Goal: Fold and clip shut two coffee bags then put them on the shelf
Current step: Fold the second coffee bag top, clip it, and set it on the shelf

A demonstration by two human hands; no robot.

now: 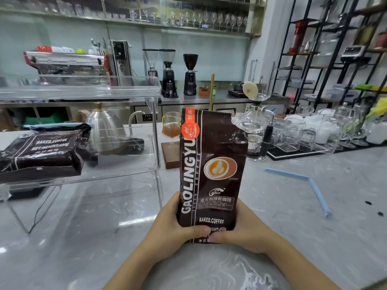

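Note:
A dark brown coffee bag (211, 172) stands upright on the marble counter in the middle, its top unfolded and straight. My left hand (173, 222) grips its lower left side and my right hand (245, 229) its lower right, thumbs meeting across the front. A second coffee bag (41, 153) lies flat on the lower level of the clear acrylic shelf (125, 170) at the left, with a light blue clip (52, 125) across its folded top. Another light blue clip (310, 185), opened into a V, lies on the counter to the right.
A steel kettle (104, 130) stands behind the shelf. A wooden block (170, 153) with a glass server sits behind the bag. A siphon brewer (255, 122) and several glasses (303, 135) on a black mat crowd the right rear. Two small dark specks (374, 208) dot the counter.

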